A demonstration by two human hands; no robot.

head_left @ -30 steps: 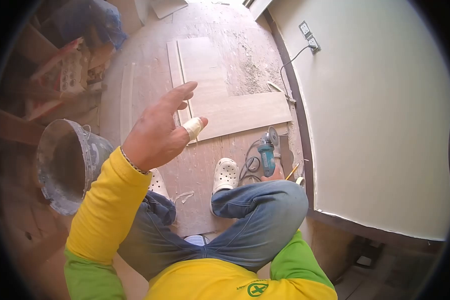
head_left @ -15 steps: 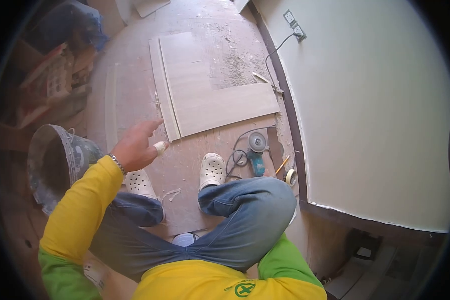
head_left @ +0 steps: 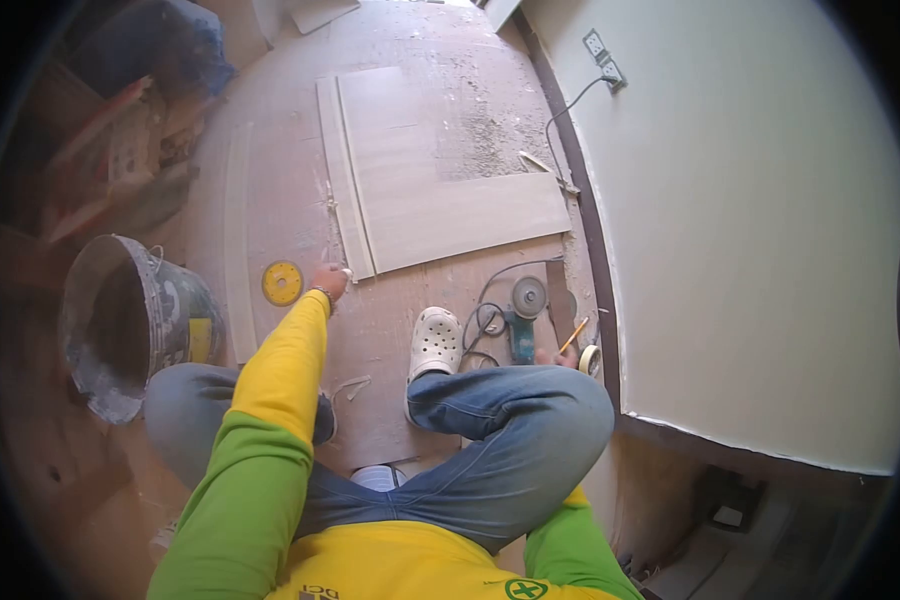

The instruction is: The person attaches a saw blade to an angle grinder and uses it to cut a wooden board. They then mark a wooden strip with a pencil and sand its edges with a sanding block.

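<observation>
My left hand (head_left: 331, 280) is low over the floor at the near left corner of a pale cut panel (head_left: 450, 215), fingers curled in and a white wrapping on one digit. Its fingertips meet the end of a narrow strip (head_left: 342, 170) along the panel's left side; what they hold is hidden. Just left of this hand lies a yellow cutting disc (head_left: 282, 283). My right hand (head_left: 555, 357) shows only in part beyond my right knee, between a teal angle grinder (head_left: 522, 335) and a yellow pencil (head_left: 574, 335); its fingers are mostly hidden.
A dirty bucket (head_left: 185, 310) stands at left, with piled boxes (head_left: 110, 160) behind it. A tape roll (head_left: 591, 361) lies by the right wall (head_left: 740, 220). A cord (head_left: 552, 125) runs from the wall outlet (head_left: 604, 62). Debris (head_left: 485, 130) covers the floor behind the panel.
My left hand has moved right and down from mid-air to the panel's corner, uncovering the yellow disc. My right hand has come into view by the grinder. The view has shifted slightly.
</observation>
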